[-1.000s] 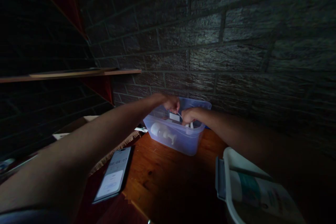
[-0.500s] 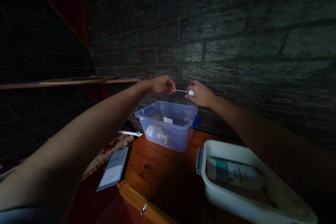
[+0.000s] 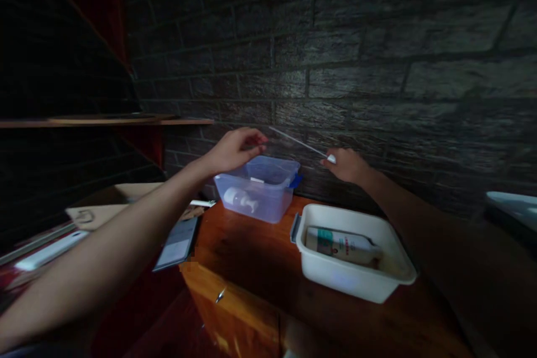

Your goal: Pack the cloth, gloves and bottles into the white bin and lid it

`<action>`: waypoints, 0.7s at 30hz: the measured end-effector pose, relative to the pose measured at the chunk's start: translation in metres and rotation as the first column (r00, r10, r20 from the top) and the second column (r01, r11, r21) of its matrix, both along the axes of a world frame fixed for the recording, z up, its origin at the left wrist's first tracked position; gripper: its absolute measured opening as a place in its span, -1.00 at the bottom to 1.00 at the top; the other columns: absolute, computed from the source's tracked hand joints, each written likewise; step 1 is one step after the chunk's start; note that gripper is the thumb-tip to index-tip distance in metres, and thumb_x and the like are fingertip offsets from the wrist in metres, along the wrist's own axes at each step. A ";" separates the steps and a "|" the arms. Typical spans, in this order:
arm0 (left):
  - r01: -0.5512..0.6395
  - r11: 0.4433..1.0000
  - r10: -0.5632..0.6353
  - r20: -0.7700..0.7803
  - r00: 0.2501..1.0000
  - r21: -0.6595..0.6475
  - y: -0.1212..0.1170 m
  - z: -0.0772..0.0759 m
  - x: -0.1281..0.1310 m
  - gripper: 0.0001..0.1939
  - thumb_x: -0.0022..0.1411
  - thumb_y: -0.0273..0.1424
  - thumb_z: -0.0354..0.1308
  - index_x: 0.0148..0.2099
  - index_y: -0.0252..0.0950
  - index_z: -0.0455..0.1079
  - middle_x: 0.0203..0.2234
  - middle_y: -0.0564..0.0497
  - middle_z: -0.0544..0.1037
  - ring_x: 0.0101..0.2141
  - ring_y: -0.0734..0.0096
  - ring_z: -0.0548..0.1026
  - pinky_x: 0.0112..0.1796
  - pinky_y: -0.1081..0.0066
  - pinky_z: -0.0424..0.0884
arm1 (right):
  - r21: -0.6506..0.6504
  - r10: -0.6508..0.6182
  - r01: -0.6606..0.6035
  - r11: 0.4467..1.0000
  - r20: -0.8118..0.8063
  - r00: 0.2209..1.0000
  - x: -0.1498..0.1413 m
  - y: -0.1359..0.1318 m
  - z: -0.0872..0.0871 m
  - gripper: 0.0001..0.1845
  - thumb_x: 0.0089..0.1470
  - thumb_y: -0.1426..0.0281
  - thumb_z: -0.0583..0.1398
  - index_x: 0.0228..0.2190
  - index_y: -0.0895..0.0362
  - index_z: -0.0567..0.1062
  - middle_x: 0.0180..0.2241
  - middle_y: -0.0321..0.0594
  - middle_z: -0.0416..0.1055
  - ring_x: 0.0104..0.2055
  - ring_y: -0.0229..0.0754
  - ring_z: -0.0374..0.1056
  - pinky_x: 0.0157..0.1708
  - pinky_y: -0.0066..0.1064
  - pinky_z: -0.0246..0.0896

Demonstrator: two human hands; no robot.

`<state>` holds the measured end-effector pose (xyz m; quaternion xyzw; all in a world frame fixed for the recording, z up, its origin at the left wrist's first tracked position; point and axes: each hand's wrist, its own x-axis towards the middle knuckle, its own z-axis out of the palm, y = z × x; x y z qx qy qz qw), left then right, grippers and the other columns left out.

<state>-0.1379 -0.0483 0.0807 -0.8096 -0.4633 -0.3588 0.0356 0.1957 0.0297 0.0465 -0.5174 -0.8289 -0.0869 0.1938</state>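
Note:
My right hand (image 3: 346, 165) is closed around a small white cap-like piece (image 3: 331, 159). From that piece a thin, straight white stem (image 3: 298, 141) slants up to the left; I cannot tell its exact kind. My left hand (image 3: 239, 148) holds nothing, its fingers loosely curled and apart, a short way left of the stem's tip. Below it is a translucent bluish plastic bin (image 3: 268, 207) with a blue side latch. Through its wall shows a white bottle with a nozzle-like end (image 3: 240, 199), lying on its side.
At the right, a white tub (image 3: 348, 279) with a grey latch holds a white and green bottle (image 3: 346, 245). A phone (image 3: 176, 243) lies at the left edge of the wooden cabinet top (image 3: 247, 240). Behind rises a dark brick wall (image 3: 289, 78); an open cardboard box (image 3: 104, 204) is at left.
My left hand has let go of the stem's end and moved left. My right hand has moved right and slightly down with the white piece, showing more stem. The view has shifted right.

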 end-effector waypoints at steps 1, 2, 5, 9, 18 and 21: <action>-0.059 0.997 0.065 0.138 0.988 -0.048 -0.021 -0.017 -0.021 -0.67 0.25 -0.20 0.20 -0.01 -0.27 0.49 -0.15 -0.05 0.61 -0.15 0.26 0.55 -0.09 0.33 0.40 | -0.008 0.010 -0.010 1.000 -0.002 1.000 0.001 -0.001 -0.003 -0.57 0.33 0.11 0.08 -0.02 0.11 0.56 -0.16 0.04 0.61 -0.13 0.05 0.54 -0.17 -0.27 0.29; -0.142 0.981 0.172 0.258 0.951 -0.128 -0.044 -0.039 -0.042 -0.70 0.23 -0.20 0.21 -0.07 -0.27 0.48 -0.19 -0.02 0.59 -0.18 0.28 0.53 -0.12 0.35 0.40 | -0.020 0.026 -0.026 0.999 -0.002 1.000 0.002 -0.001 -0.006 -0.57 0.33 0.12 0.07 -0.03 0.13 0.57 -0.18 0.04 0.61 -0.14 0.06 0.54 -0.18 -0.25 0.28; -0.337 0.877 0.455 0.368 0.811 -0.343 -0.112 -0.118 -0.098 -0.70 0.12 -0.17 0.25 -0.20 -0.29 0.43 -0.32 -0.01 0.55 -0.28 0.26 0.50 -0.21 0.32 0.39 | -0.027 0.048 -0.048 0.998 0.021 0.999 0.002 0.003 -0.017 -0.57 0.31 0.09 0.08 -0.08 0.11 0.58 -0.23 0.01 0.61 -0.20 0.06 0.52 -0.19 -0.24 0.26; -0.493 0.721 0.681 0.365 0.635 -0.487 -0.177 -0.204 -0.143 -0.57 -0.12 -0.14 0.35 -0.28 -0.30 0.37 -0.41 -0.03 0.49 -0.37 0.19 0.44 -0.31 0.26 0.36 | -0.036 0.093 -0.091 0.995 0.044 0.995 -0.006 0.011 -0.023 -0.58 0.30 0.06 0.09 -0.14 0.08 0.58 -0.32 -0.05 0.59 -0.31 0.01 0.48 -0.24 -0.25 0.23; -0.504 0.644 0.762 0.422 0.492 -0.576 -0.179 -0.244 -0.163 -0.48 -0.11 -0.07 0.34 -0.23 -0.26 0.25 -0.41 0.06 0.40 -0.35 0.24 0.42 -0.31 0.27 0.35 | -0.024 0.100 -0.099 0.995 0.074 0.992 -0.027 0.006 -0.021 -0.59 0.29 0.04 0.09 -0.14 0.03 0.58 -0.37 -0.14 0.58 -0.39 -0.05 0.44 -0.32 -0.30 0.19; -0.509 0.636 0.769 0.417 0.485 -0.580 -0.174 -0.247 -0.164 -0.50 -0.17 -0.13 0.37 -0.27 -0.25 0.25 -0.43 0.09 0.38 -0.35 0.26 0.41 -0.32 0.28 0.34 | -0.021 0.094 -0.092 0.996 0.086 0.992 -0.026 0.002 -0.018 -0.57 0.29 0.03 0.08 -0.13 0.03 0.58 -0.40 -0.15 0.57 -0.40 -0.05 0.44 -0.34 -0.30 0.19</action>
